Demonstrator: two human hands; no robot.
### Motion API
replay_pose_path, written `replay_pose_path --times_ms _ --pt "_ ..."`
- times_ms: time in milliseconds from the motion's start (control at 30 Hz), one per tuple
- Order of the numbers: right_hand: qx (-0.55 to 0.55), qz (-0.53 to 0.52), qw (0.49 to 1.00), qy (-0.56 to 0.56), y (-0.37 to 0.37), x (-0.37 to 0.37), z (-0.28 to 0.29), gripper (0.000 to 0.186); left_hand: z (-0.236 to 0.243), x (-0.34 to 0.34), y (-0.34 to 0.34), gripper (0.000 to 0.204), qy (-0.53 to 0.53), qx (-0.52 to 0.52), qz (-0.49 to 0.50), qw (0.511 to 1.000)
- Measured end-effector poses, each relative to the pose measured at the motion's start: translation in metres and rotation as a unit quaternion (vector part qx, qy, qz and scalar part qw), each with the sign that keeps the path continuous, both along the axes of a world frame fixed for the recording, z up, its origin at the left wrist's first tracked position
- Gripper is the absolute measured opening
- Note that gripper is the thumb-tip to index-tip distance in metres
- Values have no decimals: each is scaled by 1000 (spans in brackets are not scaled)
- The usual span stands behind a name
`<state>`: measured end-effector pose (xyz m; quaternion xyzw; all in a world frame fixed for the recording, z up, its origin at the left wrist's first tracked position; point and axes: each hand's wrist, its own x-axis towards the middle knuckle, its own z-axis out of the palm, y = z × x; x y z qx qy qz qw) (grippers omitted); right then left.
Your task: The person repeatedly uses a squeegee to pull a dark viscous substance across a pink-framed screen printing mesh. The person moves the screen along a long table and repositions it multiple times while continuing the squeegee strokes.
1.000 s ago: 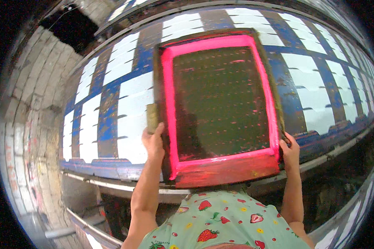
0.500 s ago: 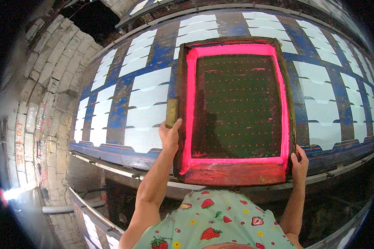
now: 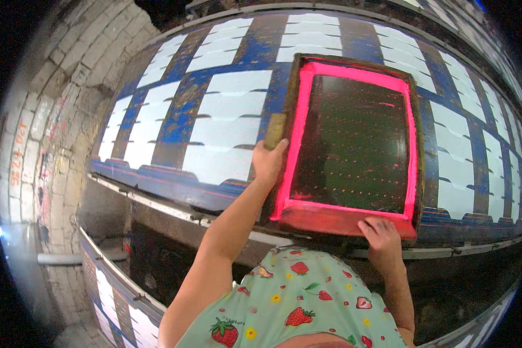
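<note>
Where the screen [image 3: 359,145] reaches, the table [image 3: 180,124] is hidden.

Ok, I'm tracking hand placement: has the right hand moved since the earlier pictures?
Yes: the right hand has moved left, away from the white sheets on its right, from the frame's right side to its near edge.

The screen [image 3: 356,142] is dark green, pink-dotted in rows, ringed bright pink; its six-o'clock strip [image 3: 325,218] is dull red, the nine-o'clock block [image 3: 276,129] olive. Sheets [image 3: 229,127] are white, the table [image 3: 180,124] blue and brown, the shirt [image 3: 325,272] at six mint with red strawberries [image 3: 299,316] and yellow flowers [image 3: 276,298].
</note>
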<state>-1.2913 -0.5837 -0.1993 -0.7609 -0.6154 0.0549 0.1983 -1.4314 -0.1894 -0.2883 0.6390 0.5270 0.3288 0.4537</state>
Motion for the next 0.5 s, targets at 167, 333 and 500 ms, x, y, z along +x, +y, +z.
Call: replay_pose_path --times_ms 167,333,500 --pt "-31 -6 998 -58 49 -19 1 37 -2 -1 0 57 4 24 15 1000" --pt "-176 -48 982 -46 65 -17 23 38 -8 0 1 57 29 65 19 997" --pt "-193 -76 977 -42 48 -38 14 44 -14 2 -1 53 -31 125 11 992"
